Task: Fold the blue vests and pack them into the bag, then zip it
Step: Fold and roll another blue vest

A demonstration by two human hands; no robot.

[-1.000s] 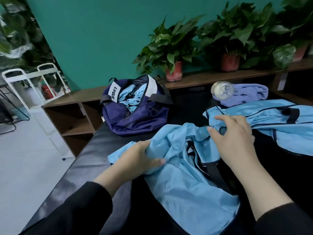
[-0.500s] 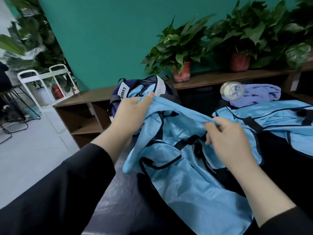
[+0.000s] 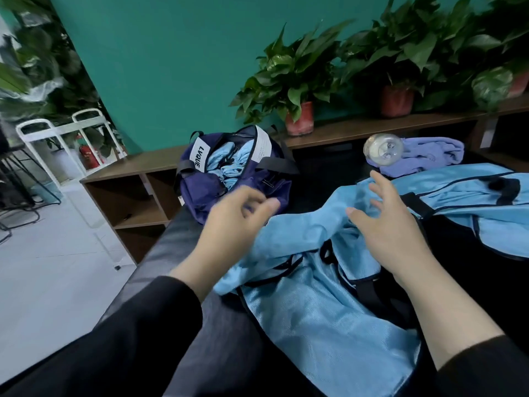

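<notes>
While a crumpled blue vest [image 3: 320, 305] with black trim is lying rumpled on the black table [image 3: 160, 253] at six o'clock, the left hand [image 3: 229, 224] is hovering just above its edge, fingers loosely curled and holding nothing, and the right hand [image 3: 386, 224] is hanging over it, fingers spread. Another vest [image 3: 472, 202] is sprawling at three o'clock. At eleven o'clock, the navy bag [image 3: 229, 167] is sitting unzipped, showing blue fabric inside.

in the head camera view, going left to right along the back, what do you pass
White rack → navy bag → plant in red pot → clear bottle → purple cloth
</notes>
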